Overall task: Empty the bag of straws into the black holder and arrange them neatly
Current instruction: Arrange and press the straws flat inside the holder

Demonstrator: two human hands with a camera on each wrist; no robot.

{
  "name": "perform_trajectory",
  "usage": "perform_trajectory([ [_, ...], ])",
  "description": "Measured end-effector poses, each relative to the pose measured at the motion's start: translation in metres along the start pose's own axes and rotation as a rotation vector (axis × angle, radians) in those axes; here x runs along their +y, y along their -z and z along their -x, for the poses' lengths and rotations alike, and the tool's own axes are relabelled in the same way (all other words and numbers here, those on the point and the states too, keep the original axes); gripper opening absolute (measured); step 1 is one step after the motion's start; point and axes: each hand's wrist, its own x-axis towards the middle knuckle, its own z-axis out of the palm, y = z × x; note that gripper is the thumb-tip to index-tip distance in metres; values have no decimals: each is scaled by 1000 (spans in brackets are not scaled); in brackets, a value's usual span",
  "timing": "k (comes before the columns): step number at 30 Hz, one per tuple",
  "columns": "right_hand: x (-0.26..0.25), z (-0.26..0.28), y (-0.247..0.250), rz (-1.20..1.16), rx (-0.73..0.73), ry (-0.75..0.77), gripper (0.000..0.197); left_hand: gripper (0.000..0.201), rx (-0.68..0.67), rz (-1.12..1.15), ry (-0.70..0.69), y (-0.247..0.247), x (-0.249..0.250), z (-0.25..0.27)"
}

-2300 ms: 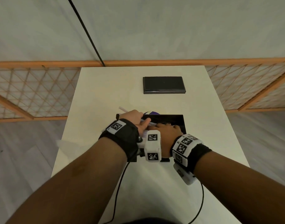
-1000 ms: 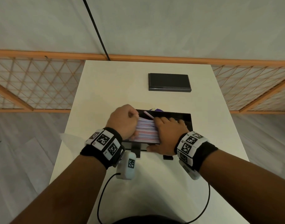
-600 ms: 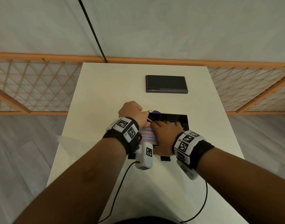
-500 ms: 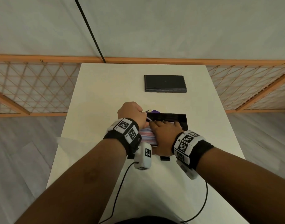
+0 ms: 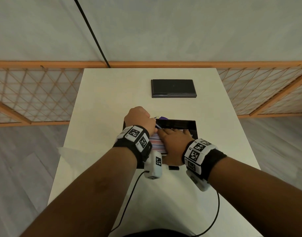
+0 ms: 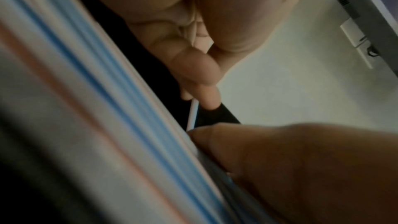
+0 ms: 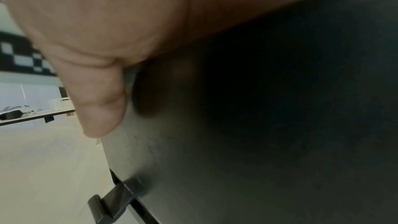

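Observation:
The black holder [image 5: 193, 124] stands mid-table with a layer of striped straws [image 5: 155, 145] inside. My left hand [image 5: 152, 124] is at the holder's far left corner and pinches one white straw [image 5: 158, 126] between thumb and fingertips. The left wrist view shows that straw [image 6: 192, 115] slanting down onto the straw pile [image 6: 107, 108]. My right hand [image 5: 176, 135] lies flat on the straws with straight fingers. Its thumb [image 7: 101, 108] rests against the holder's front wall [image 7: 258, 142]. The straws under the right palm are hidden.
A flat black lid [image 5: 174, 88] lies at the back of the table. A purple scrap [image 5: 163, 117] peeks out behind the holder. Something pale and translucent [image 5: 63, 150] hangs at the table's left edge. Wooden lattice rails flank the table. Cables trail near the front edge.
A second ago my left hand was a fist at the straws' left end; it has moved to the far corner and pinches one straw. The right hand stays pressed on the pile.

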Motion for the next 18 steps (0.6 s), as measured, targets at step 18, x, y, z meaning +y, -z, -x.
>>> perform_trajectory([
  [18, 2, 5, 8, 29, 30, -69, 100, 11, -150, -2, 41, 80, -32, 9],
])
